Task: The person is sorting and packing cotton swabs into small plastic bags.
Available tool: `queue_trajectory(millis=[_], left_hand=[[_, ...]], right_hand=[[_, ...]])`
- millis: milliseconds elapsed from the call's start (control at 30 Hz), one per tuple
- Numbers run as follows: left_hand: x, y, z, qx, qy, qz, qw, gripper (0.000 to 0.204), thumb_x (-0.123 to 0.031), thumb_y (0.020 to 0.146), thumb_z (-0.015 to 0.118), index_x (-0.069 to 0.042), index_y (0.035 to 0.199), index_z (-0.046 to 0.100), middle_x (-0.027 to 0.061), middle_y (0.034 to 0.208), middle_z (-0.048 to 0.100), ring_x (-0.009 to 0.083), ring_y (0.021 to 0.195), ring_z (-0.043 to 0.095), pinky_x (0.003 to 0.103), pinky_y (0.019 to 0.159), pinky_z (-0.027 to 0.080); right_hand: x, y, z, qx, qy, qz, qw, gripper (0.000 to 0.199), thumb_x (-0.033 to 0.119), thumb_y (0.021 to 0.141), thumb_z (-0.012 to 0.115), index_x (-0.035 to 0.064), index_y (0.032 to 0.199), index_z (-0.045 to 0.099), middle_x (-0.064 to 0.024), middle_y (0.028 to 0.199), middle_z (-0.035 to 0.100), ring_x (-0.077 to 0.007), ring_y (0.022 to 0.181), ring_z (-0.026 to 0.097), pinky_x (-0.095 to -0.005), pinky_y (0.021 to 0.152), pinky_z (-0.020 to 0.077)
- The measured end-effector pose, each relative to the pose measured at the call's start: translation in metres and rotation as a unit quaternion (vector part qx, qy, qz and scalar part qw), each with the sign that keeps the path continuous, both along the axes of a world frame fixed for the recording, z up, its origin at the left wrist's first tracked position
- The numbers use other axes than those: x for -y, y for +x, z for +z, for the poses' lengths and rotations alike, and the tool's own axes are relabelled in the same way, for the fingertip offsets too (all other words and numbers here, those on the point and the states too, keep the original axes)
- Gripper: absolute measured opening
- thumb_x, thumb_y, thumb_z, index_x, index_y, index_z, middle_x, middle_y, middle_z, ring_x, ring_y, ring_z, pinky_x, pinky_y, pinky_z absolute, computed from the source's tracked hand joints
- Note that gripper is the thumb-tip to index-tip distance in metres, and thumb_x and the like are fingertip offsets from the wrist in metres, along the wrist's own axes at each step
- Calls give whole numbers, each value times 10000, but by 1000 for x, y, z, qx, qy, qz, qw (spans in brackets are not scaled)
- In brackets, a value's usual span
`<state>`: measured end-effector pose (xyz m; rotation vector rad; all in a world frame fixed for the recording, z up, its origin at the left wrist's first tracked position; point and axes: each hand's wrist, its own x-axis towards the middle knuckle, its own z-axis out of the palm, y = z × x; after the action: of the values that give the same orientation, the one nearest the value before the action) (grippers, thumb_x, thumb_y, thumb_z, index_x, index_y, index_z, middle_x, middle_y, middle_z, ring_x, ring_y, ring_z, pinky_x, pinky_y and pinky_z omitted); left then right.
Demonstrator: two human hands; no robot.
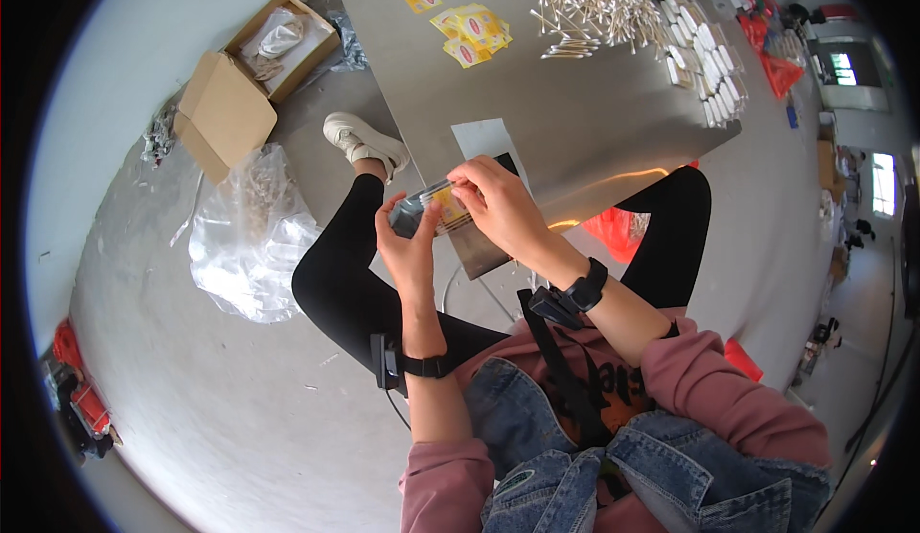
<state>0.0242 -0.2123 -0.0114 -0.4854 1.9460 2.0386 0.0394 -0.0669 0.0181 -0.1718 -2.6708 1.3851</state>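
Observation:
Between my two hands, over the near edge of the table, is a small clear plastic packet with a yellow card and white cotton swab tips showing in it. My left hand grips its left end between thumb and fingers. At its upper right end my right hand pinches it, the fingertips partly hiding that end. Farther off on the table lie several yellow cards in a loose stack, with one card apart from them. A big heap of loose cotton swabs spreads at the far right.
Filled white packs line the right edge of the metal table. A white sheet lies near my right hand. On the floor to the left are an opened cardboard box and a clear plastic bag. A red bag shows below the table.

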Motion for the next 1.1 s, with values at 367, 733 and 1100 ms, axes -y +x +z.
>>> queue_trajectory(millis=[367, 733, 1100], left_hand=[[3, 4, -10, -11, 2, 8, 1000, 353, -212, 861, 794, 7, 1082, 628, -4, 893, 619, 58, 794, 552, 201, 728, 451], [-8, 10, -14, 67, 263, 178, 946, 216, -143, 901, 746, -7, 1031, 641, 13, 932, 662, 80, 802, 610, 200, 717, 476], [20, -12, 47, -311, -415, -274, 810, 668, -178, 672, 862, -125, 1296, 628, 83, 1490, 450, 335, 1424, 354, 536, 1170, 255]], right_hand=[[16, 25, -7, -71, -395, -131, 906, 215, 117, 1035, 519, -11, 1208, 515, -113, 1197, 586, -196, 1134, 611, -338, 1038, 469], [16, 10, -14, -94, -442, -166, 876, 466, 381, 1071, 415, -8, 1320, 473, -162, 1372, 507, -243, 1333, 474, -389, 1150, 357], [14, 13, -13, -75, -402, -130, 903, 553, 421, 1072, 375, -32, 1385, 429, -184, 1409, 468, -259, 1367, 434, -379, 1169, 322]])
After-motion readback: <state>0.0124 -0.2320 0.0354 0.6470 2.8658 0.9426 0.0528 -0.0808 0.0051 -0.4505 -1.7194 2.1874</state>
